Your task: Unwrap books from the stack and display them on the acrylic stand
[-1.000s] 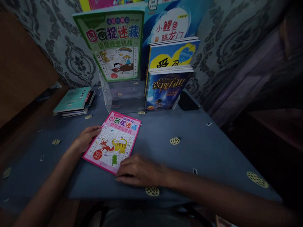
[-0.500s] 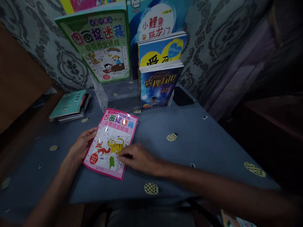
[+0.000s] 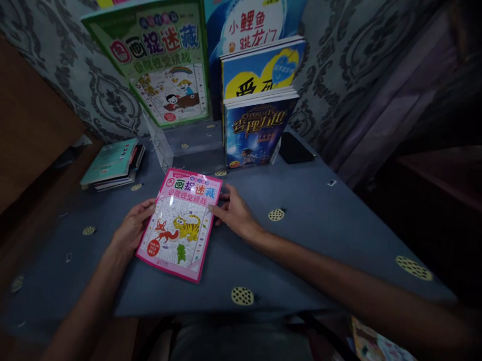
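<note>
A pink activity book with a tiger and a fox on its cover lies flat on the blue table, near the middle of the near edge and a little toward the left. The left hand rests at the book's left edge, fingers loosely spread and touching the cover's margin, gripping nothing. The right hand lies at the book's right edge near its far corner, fingers extended flat, fingertips touching the cover, also not closed on anything. The book sits between the two hands, its top pointing toward the far edge of the table.

Along the far edge a clear stand holds a green activity book upright; just to its right stand a dark blue book, a yellow-and-blue book behind it, and a light blue book at the back. A black phone lies beside them on the right. Near the far left corner lies a small stack of books with a teal cover on top.
</note>
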### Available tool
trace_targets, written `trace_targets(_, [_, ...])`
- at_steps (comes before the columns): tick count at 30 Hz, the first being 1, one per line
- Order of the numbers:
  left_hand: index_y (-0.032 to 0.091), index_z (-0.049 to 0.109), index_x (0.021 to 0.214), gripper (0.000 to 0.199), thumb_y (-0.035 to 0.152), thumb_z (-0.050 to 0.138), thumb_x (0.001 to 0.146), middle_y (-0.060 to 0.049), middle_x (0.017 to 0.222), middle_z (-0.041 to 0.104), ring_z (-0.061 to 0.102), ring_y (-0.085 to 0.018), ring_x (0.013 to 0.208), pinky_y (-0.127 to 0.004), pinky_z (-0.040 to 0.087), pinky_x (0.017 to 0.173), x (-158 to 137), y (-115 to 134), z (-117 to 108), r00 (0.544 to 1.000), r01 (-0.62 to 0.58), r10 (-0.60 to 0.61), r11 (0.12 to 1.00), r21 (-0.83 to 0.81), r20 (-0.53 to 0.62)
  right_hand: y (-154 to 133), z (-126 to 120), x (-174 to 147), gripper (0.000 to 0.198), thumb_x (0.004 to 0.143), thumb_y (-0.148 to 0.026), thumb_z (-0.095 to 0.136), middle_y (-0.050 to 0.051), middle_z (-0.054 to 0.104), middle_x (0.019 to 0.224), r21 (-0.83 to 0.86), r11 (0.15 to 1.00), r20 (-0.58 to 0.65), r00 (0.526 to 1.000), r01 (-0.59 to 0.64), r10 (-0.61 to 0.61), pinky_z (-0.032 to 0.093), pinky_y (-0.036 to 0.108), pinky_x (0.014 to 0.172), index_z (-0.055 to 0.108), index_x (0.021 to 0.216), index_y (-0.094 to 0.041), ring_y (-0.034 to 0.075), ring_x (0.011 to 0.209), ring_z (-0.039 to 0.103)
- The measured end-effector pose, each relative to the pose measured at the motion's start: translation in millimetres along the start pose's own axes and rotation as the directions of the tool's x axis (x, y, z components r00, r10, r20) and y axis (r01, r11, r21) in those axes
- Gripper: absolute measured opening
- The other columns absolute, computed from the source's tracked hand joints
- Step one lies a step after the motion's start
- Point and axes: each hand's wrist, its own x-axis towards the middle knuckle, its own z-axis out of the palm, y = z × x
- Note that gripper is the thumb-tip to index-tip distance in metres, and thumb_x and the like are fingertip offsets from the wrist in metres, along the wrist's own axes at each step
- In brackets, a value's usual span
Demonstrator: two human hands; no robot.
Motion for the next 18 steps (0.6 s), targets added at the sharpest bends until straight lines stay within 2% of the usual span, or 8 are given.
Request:
trace_targets(2, [0.016, 0.069, 0.088, 0.038, 0.014, 0.091, 0.057, -0.002, 0.075, 0.078, 0.074, -0.018, 0.065, -0.024, 0.062, 0.062, -0.7, -0.1, 2.1, 1.000, -0.007, 0.007, 1.000, -0.030, -0.024, -2.3, -2.5, 1.0, 0.081, 0.073, -0.026, 0.079, 0.008, 0.062, 0.113, 0.063, 0.997, 0.022, 0.999, -0.033, 0.032, 0.055, 0.025, 0.045, 0.037, 0.142, -0.023, 0.011, 0.063, 0.060])
trace_targets(4, [0.016, 0.069, 0.087, 0.038, 0.013, 0.090, 0.057, -0.001, 0.074, 0.077, 0.073, -0.016, 0.061, -0.021, 0.061, 0.058, -1.8, -0.4, 5.2, 0.999, -0.004, 0.003, 0.999, -0.043, -0.041, -4.7, -4.9, 1.8, 0.071, 0.076, -0.026, 0.078, 0.002, 0.065, 0.093, 0.149, 0.985, 0.079, 0.994, -0.086, 0.074, 0.055, 0.026, 0.048, 0.043, 0.137, -0.021, 0.012, 0.060, 0.059])
trace_targets(7, [0.016, 0.068, 0.086, 0.036, 0.015, 0.089, 0.057, -0.001, 0.071, 0.077, 0.071, -0.016, 0.057, -0.021, 0.060, 0.054, -3.7, -1.6, 9.6, 0.999, 0.016, -0.017, 1.000, -0.013, -0.047, -7.7, -7.0, 2.7, 0.051, 0.074, -0.025, 0.079, -0.007, 0.059, 0.065, 0.242, 0.961, 0.145, 0.985, -0.131, 0.098, 0.050, 0.023, 0.045, 0.054, 0.118, -0.018, 0.010, 0.051, 0.053])
trace_targets(11, [0.017, 0.065, 0.088, 0.034, 0.015, 0.086, 0.061, -0.001, 0.072, 0.077, 0.073, -0.019, 0.059, -0.026, 0.062, 0.056, -6.7, -4.2, 13.0, 0.998, 0.046, -0.046, 0.999, 0.012, -0.034, -9.5, -9.4, 2.8, 0.030, 0.069, -0.023, 0.080, -0.008, 0.056, 0.055, 0.245, 0.955, 0.256, 0.961, -0.166, 0.101, 0.044, 0.020, 0.043, 0.060, 0.091, -0.017, 0.007, 0.045, 0.046])
trace_targets(14, [0.018, 0.063, 0.090, 0.035, 0.013, 0.083, 0.062, -0.001, 0.076, 0.078, 0.075, -0.020, 0.062, -0.029, 0.064, 0.060, -8.8, -6.3, 14.1, 0.998, 0.069, -0.069, 0.998, 0.002, -0.003, -9.2, -11.6, 1.5, 0.032, 0.070, -0.024, 0.078, -0.008, 0.058, 0.054, 0.215, 0.964, 0.311, 0.946, -0.158, 0.086, 0.044, 0.022, 0.043, 0.060, 0.096, -0.019, 0.007, 0.043, 0.045])
trace_targets(18, [0.016, 0.065, 0.101, 0.040, 0.010, 0.079, 0.064, -0.007, 0.091, 0.080, 0.077, -0.024, 0.072, -0.036, 0.066, 0.072, -9.5, -10.1, 15.8, 0.993, 0.098, -0.095, 0.995, -0.031, 0.072, -8.7, -13.2, 0.4, 0.045, 0.070, -0.031, 0.080, -0.010, 0.055, 0.053, 0.204, 0.974, 0.300, 0.954, -0.094, 0.029, 0.039, 0.022, 0.041, 0.062, 0.110, -0.019, 0.007, 0.042, 0.041])
